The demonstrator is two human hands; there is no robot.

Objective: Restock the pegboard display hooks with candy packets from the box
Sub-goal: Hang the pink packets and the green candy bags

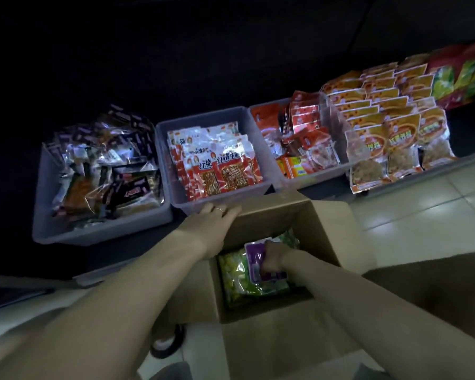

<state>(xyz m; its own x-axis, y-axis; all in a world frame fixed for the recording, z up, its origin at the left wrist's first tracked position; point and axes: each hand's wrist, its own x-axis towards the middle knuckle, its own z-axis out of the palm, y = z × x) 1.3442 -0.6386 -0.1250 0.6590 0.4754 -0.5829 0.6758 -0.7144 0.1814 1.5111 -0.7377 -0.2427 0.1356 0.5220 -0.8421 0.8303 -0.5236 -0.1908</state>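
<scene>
An open cardboard box [324,237] stands on the floor below me, with green and yellow candy packets [239,278] inside. My right hand [273,256] reaches down into the box and grips a purple candy packet [254,259] lying on top of the green ones. My left hand [213,223] lies flat on the box's far left flap, fingers stretched out, a ring on one finger. No pegboard hooks are visible in this view.
Three grey bins sit on a low dark shelf beyond the box: dark-wrapped snacks [99,231] at left, red and white packets [222,204] in the middle, red packets [310,179] at right. Orange packets [390,127] stand in rows farther right. Pale tiled floor [422,215] lies right of the box.
</scene>
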